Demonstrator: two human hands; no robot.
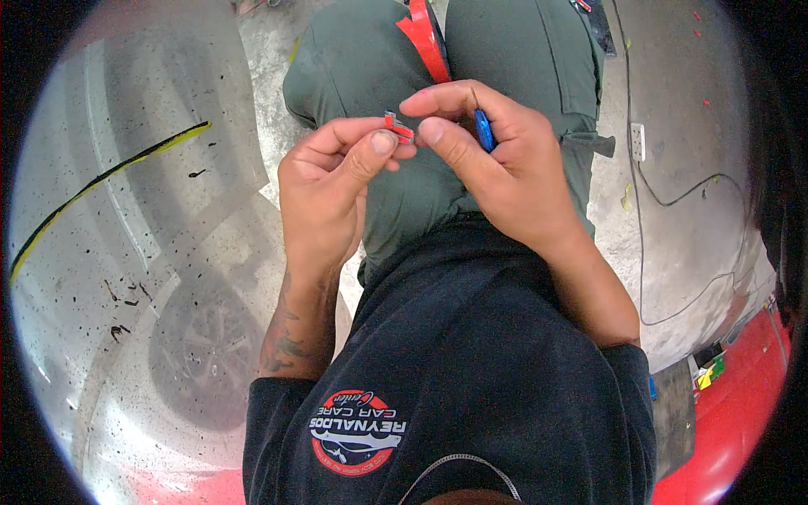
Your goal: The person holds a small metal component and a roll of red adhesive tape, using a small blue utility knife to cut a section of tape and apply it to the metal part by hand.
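My left hand [326, 172] pinches a small piece [399, 128] between thumb and fingers, in front of my lap. The piece has red and silver-grey faces, with an angular shape like a little letter or badge; its exact kind is unclear. My right hand [520, 168] is close beside it, thumb and forefinger curved towards the piece with a narrow gap between their tips. A slim blue-handled tool [484, 130] with a thin dark point is tucked in my right hand, by the base of the fingers. The point tilts up and away from me.
A red strip [427, 46], like backing tape, lies between my thighs. On my left, a glossy silver panel [126, 210] carries dark specks and a black-and-yellow strip [109, 177]. A white power outlet block [638, 142] and dark cable [641, 252] lie right. A red surface [741, 404] curves at lower right.
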